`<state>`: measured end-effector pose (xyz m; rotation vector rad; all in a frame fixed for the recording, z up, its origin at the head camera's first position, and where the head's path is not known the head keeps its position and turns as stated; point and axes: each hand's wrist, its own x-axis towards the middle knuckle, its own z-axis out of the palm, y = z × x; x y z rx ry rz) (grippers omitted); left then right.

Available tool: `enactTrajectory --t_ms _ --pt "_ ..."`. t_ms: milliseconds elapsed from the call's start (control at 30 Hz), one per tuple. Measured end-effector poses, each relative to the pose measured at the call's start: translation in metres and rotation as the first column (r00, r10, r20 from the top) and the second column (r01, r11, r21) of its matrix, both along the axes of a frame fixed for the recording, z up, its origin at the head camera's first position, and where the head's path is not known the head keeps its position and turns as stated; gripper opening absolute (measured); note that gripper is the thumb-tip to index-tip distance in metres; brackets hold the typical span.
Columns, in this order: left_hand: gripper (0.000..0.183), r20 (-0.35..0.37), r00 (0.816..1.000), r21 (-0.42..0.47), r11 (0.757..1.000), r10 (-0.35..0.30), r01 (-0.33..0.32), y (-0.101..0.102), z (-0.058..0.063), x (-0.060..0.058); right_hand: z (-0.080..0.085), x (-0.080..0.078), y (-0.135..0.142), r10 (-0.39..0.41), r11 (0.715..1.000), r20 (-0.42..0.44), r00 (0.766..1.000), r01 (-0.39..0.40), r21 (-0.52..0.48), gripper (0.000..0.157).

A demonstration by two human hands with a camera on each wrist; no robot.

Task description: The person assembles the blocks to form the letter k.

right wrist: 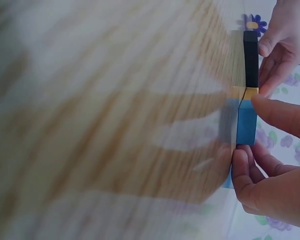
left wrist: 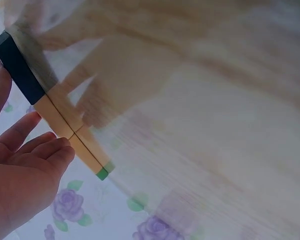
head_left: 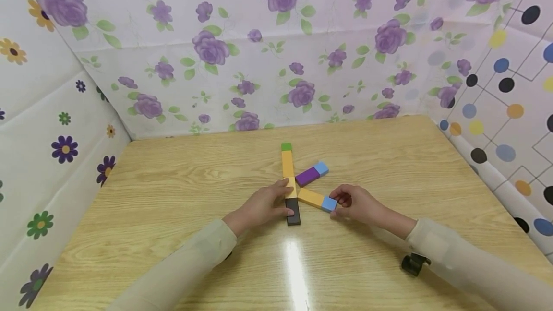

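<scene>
A straight row of blocks lies on the table: a green block (head_left: 286,147), a long orange block (head_left: 287,164), a lighter yellow-orange block (head_left: 291,191) and a black block (head_left: 293,218). My left hand (head_left: 265,205) rests along this row, fingertips on the yellow-orange block and thumb on the black one. Angled out to the right are a purple block (head_left: 307,176) joined end to end with a small blue block (head_left: 321,168), and a second orange block (head_left: 310,197) ending in another blue block (head_left: 329,204). My right hand (head_left: 356,204) pinches that nearer blue block between thumb and finger.
The wooden table (head_left: 173,181) is bounded by a purple-flowered cloth (head_left: 242,61) at the back, a daisy-patterned cloth (head_left: 52,157) on the left and a dotted cloth (head_left: 505,124) on the right. A black strap device (head_left: 413,264) hangs at the right wrist.
</scene>
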<state>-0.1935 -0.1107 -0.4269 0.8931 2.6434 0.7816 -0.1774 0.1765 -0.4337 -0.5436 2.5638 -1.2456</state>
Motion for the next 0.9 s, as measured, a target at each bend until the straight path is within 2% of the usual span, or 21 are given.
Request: enactTrajectory --t_ms 167,500,900 --pt "0.066 -0.001 1.000 -0.007 1.000 0.003 -0.003 -0.0002 0.0011 0.0006 0.0022 -0.0007 0.0007 -0.005 1.000 0.010 1.000 0.005 -0.009 0.039" --pt "0.065 -0.002 1.000 -0.011 1.000 -0.003 0.003 -0.0010 0.0013 0.0015 0.0059 -0.0064 0.0046 -0.022 1.000 -0.024 0.999 0.022 -0.018 0.033" --pt "0.066 -0.004 1.000 -0.013 1.000 0.012 -0.012 -0.0017 0.0016 0.0035 0.0088 -0.0052 0.0040 -0.028 0.999 -0.038 0.999 0.027 -0.029 0.029"
